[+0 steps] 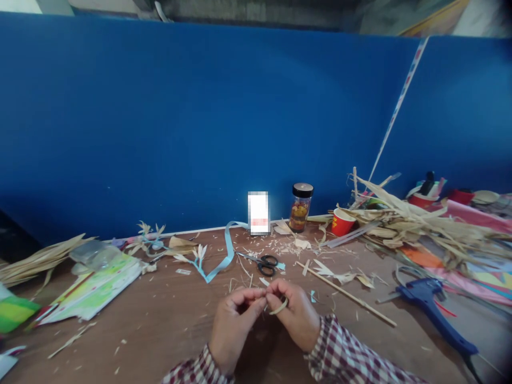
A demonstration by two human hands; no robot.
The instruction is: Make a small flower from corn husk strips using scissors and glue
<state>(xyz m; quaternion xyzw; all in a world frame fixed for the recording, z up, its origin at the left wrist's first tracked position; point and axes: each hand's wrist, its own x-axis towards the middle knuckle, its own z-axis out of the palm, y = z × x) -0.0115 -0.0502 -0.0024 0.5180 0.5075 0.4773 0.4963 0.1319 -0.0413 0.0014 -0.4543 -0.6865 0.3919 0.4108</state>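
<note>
My left hand [237, 325] and my right hand [295, 314] meet fingertip to fingertip above the table, both pinched. A thin pale strip of dried husk [280, 308] curls out of the right fingers. Its other end runs toward the left fingertips, where the fingers hide it. Just beyond the hands lie black-handled scissors [267, 264], with small husk scraps around them. Left of the scissors, a light blue ribbon [227, 256] touches a stem wrapped in blue with white husk petals [200, 255].
At right lie a blue glue gun [436, 309], a thin stick [348, 294] and a heap of dried husks [400, 218]. A black-lidded jar [300, 209] and red paper cup [343, 222] stand near the blue partition [200, 117]. More husks [44, 261] lie left.
</note>
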